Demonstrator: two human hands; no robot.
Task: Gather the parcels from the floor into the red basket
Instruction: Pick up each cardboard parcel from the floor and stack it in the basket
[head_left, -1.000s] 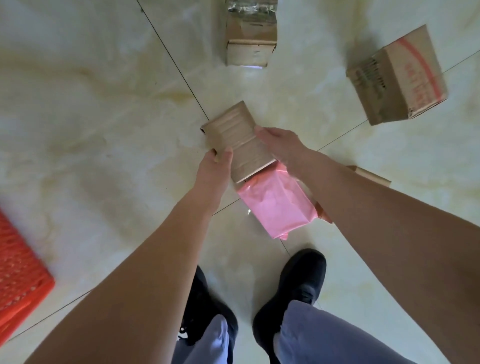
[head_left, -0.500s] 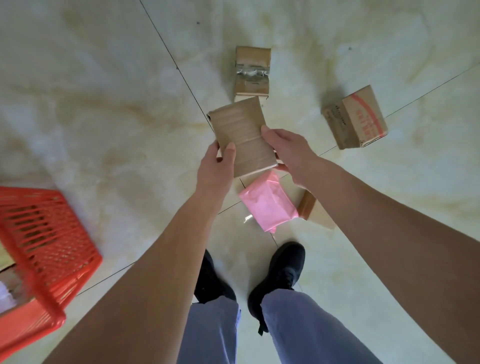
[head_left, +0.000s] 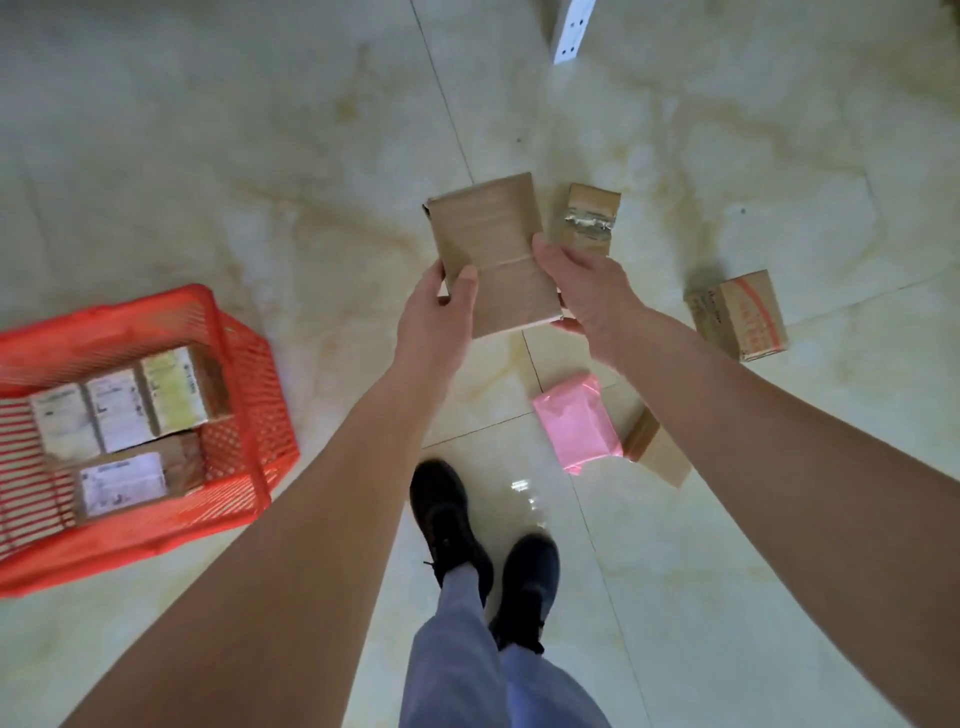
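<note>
A flat brown cardboard parcel (head_left: 493, 249) is held up in front of me, well above the floor. My left hand (head_left: 439, 312) grips its left edge with the thumb on top, and my right hand (head_left: 584, 288) grips its right edge. The red basket (head_left: 244, 364) stands on the floor at the left with several labelled parcels (head_left: 130, 410) inside. On the floor to the right lie a small taped box (head_left: 589, 221), a box with red print (head_left: 737, 314), a pink bag parcel (head_left: 576, 421) and a brown box (head_left: 657, 449) partly hidden by my right forearm.
My two black shoes (head_left: 483, 545) stand on the pale glossy tiled floor between basket and parcels. A white perforated post foot (head_left: 571, 28) shows at the top edge.
I have straightened up with the brown parcel in both hands. The view has swung left, so the red basket and the parcels inside it have come into sight.
</note>
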